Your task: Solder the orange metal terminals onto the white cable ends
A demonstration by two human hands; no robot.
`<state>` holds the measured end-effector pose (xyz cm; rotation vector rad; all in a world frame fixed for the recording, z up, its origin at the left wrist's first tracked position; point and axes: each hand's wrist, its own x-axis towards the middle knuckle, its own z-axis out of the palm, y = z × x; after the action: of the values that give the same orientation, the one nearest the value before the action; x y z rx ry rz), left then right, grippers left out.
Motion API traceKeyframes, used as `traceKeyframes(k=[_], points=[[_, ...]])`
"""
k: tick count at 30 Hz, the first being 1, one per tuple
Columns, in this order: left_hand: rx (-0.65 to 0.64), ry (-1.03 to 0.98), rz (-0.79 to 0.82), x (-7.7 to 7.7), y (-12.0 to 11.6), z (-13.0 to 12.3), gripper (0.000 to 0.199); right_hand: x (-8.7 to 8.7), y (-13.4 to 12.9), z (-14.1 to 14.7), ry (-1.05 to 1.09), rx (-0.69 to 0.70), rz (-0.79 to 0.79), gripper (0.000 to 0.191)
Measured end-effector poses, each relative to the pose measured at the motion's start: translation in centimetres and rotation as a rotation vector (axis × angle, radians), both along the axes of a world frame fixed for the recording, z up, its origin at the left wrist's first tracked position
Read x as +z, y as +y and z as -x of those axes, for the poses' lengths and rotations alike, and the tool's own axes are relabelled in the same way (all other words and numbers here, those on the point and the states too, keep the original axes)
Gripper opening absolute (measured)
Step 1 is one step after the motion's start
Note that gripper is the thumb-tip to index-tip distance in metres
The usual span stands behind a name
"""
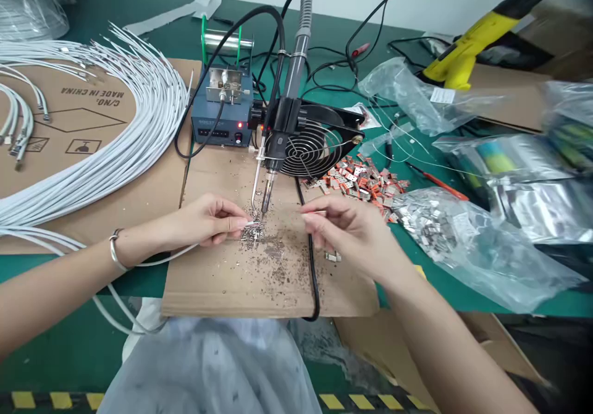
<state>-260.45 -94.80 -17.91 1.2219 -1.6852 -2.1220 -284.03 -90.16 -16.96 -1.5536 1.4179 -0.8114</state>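
Note:
My left hand (217,223) pinches a white cable (178,254) near its end, and the tip pokes out toward the soldering iron (269,188). That iron hangs tip down in a holder, with a thin bent metal tube (257,179) beside it. To the right, my right hand (340,225) is closed, thumb against fingers, on a small, thin pale piece whose kind I cannot make out. Dark solder bits (252,233) lie below the iron's tip on the cardboard sheet (208,290). A small metal connector (332,256) lies under my right hand.
Behind stand a blue soldering unit (217,120), a solder spool (227,40) and a black fan (308,151). White cables (152,111) bundle at left. Orange-and-metal connectors (359,182) are heaped right, near a bag of metal parts (430,222). A black cord (312,272) crosses the cardboard.

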Motion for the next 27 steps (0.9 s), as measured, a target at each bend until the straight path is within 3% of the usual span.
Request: traceKeyframes(k=[5,8,12,16,27], points=[[0.003,0.001,-0.003,0.2,0.0,-0.1,0.021,-1.0,0.4,-1.9,0.109,0.105,0.017,0.032],[0.011,0.011,0.011,0.2,0.0,0.1,0.021,-1.5,0.2,-2.5,-0.062,0.148,-0.084,0.031],[0.037,0.018,0.055,0.5,0.0,0.3,0.016,-2.0,-0.2,-3.5,-0.366,0.060,-0.270,0.021],[0.033,0.013,0.036,0.9,-0.1,0.3,0.016,-2.5,-0.6,-4.1,-0.490,-0.045,-0.299,0.022],[0.011,0.036,0.035,1.1,-0.1,0.5,0.018,-2.5,0.1,-4.2,-0.577,-0.035,-0.307,0.018]])
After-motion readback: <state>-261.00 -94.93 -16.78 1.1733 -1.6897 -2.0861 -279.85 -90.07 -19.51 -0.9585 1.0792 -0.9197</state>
